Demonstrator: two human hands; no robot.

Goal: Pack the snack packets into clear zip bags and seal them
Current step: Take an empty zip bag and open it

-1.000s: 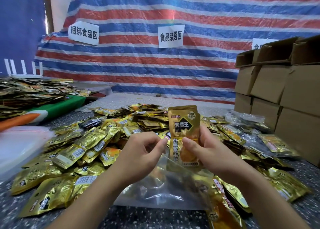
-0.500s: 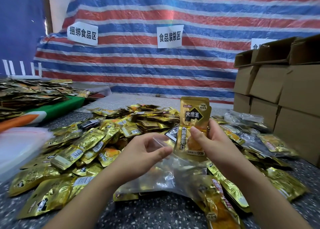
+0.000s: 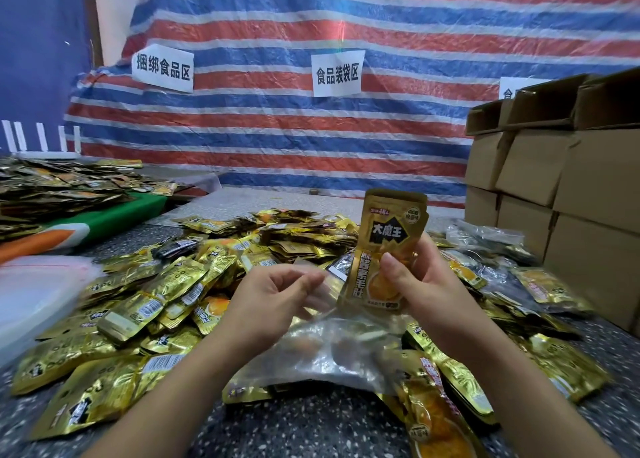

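A red, blue and white striped plastic tarpaulin [image 3: 346,76] hangs across the back from ten to two o'clock, with white paper signs bearing black characters [image 3: 336,73] fixed to it. Stacked brown cardboard boxes [image 3: 561,187] fill the three o'clock side. A dark speckled stone tabletop [image 3: 304,426] runs under everything, and over it from nine o'clock through the centre to four o'clock spreads a loose heap of shiny gold foil snack packets [image 3: 149,305]. At ten o'clock a second, darker pile of gold packets [image 3: 55,191] sits on a green and orange surface [image 3: 104,220], and a milky white plastic sheet [image 3: 38,295] lies at nine o'clock. At the centre, toward six o'clock, a clear crinkled zip bag [image 3: 332,353] lies on the table over some of the packets; its upper edge rises to the left hand [image 3: 273,298], whose thumb and curled fingers pinch that clear film. Just right of centre, the right hand [image 3: 426,288] grips one upright gold foil snack packet with black and orange print [image 3: 384,249], thumb pressed on its front and fingers wrapped behind; the packet's lower end sits right at the bag's raised mouth, though whether it is inside cannot be told.
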